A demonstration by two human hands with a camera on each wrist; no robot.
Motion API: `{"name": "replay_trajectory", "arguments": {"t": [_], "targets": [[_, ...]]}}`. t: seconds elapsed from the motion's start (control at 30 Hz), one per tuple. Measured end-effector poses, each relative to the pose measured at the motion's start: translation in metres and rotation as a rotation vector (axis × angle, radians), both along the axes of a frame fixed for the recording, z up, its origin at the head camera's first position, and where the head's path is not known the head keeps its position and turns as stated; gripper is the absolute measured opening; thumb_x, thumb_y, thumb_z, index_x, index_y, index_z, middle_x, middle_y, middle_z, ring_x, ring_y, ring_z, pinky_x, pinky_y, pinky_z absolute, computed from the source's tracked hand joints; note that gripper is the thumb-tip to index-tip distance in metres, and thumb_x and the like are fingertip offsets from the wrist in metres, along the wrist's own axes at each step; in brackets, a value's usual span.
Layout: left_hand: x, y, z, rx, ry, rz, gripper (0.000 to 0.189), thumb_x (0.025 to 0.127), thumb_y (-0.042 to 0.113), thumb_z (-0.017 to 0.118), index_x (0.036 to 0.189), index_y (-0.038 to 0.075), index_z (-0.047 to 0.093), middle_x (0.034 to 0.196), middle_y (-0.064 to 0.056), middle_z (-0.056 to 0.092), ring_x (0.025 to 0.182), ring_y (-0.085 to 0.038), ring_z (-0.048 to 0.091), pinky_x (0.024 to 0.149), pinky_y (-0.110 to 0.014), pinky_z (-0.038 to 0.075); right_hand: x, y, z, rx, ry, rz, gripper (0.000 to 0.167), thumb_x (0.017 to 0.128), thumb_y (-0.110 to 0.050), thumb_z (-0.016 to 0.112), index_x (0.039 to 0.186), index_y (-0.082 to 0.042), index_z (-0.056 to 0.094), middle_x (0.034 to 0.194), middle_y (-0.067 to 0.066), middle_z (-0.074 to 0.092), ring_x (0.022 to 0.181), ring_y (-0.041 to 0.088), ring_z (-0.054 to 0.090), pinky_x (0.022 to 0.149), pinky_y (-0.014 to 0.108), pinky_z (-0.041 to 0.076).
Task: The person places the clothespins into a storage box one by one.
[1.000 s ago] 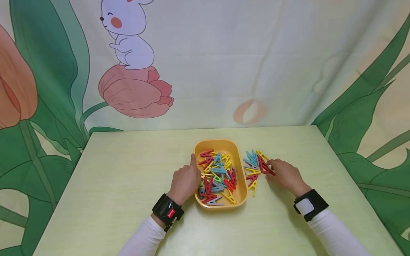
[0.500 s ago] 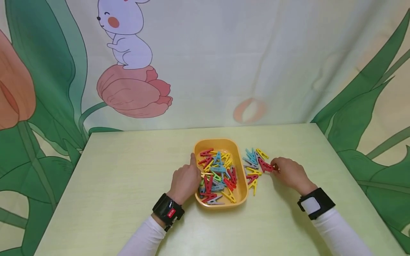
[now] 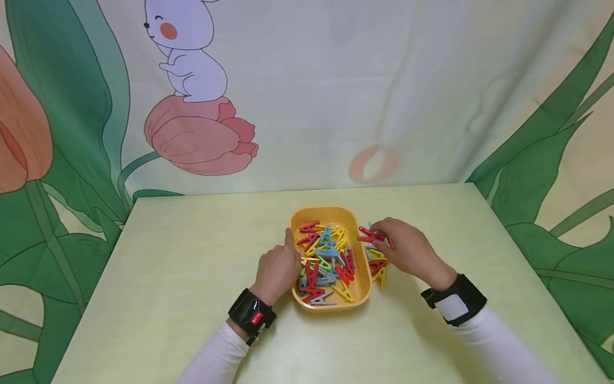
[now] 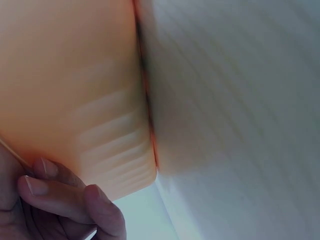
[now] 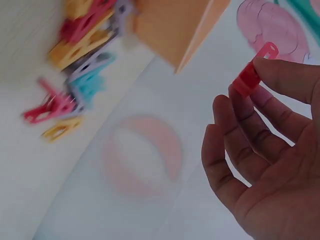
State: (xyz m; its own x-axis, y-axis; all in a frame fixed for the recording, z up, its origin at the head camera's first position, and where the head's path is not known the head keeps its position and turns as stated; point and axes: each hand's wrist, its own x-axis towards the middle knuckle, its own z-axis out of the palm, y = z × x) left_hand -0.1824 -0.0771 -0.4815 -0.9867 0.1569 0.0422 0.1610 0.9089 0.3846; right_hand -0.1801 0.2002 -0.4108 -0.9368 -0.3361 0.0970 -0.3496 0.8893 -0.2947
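Observation:
A yellow-orange plastic tray [image 3: 363,266] holds many clothespins [image 3: 327,253] in red, yellow, blue, green and grey. My left hand [image 3: 278,272] holds the tray's left rim, index finger stretched along it. In the left wrist view, other fingers [image 4: 60,200] curl against the outer wall. Thumb and fingertips of my right hand [image 3: 412,250] pinch a red clothespin [image 5: 248,80], raised by the tray's right rim. Below that hand lies a loose pile of clothespins [image 5: 82,52] on the table, partly hidden from the head view.
The pale wooden table [image 3: 201,277] reaches back to a printed curtain [image 3: 307,106] with a rabbit and tulips. Loose clothespins lie close along the tray's right side. A black strap [image 3: 251,314] is on each wrist.
My right hand drew the red clothespin right, away from the pile, then lifted it and brought it left to the tray's right rim. My left hand stays on the tray.

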Motion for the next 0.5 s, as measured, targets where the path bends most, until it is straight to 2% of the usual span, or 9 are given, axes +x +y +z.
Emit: {"name": "replay_trajectory", "arguments": {"t": [0.23, 0.43, 0.5], "targets": [[0.0, -0.001, 0.003, 0.007, -0.026, 0.004, 0.06, 0.099, 0.02, 0.049, 0.151, -0.005, 0.03, 0.053, -0.001, 0.046, 0.045, -0.017, 0.045, 0.043, -0.029, 0.028, 0.0, -0.043, -0.004, -0.003, -0.011, 0.116, 0.03, 0.089, -0.023, 0.073, 0.116, -0.012, 0.067, 0.101, 0.001, 0.066, 0.09, 0.02, 0.062, 0.081, 0.036, 0.054], [0.001, -0.002, 0.002, 0.014, 0.004, -0.008, 0.06, 0.099, 0.019, 0.049, 0.149, -0.007, 0.032, 0.052, 0.0, 0.042, 0.044, -0.017, 0.043, 0.042, -0.029, 0.027, 0.0, -0.064, -0.009, 0.0, -0.03, 0.171, 0.028, 0.089, -0.023, 0.072, 0.116, -0.012, 0.068, 0.1, 0.0, 0.064, 0.087, 0.016, 0.059, 0.078, 0.032, 0.053], [0.001, -0.003, 0.002, 0.014, 0.018, -0.012, 0.059, 0.098, 0.019, 0.05, 0.149, -0.007, 0.033, 0.052, 0.001, 0.041, 0.044, -0.016, 0.042, 0.041, -0.029, 0.027, 0.001, -0.068, -0.01, -0.012, -0.04, 0.185, 0.033, 0.089, -0.024, 0.072, 0.119, -0.012, 0.066, 0.101, 0.001, 0.065, 0.086, 0.016, 0.059, 0.077, 0.032, 0.053]]}}
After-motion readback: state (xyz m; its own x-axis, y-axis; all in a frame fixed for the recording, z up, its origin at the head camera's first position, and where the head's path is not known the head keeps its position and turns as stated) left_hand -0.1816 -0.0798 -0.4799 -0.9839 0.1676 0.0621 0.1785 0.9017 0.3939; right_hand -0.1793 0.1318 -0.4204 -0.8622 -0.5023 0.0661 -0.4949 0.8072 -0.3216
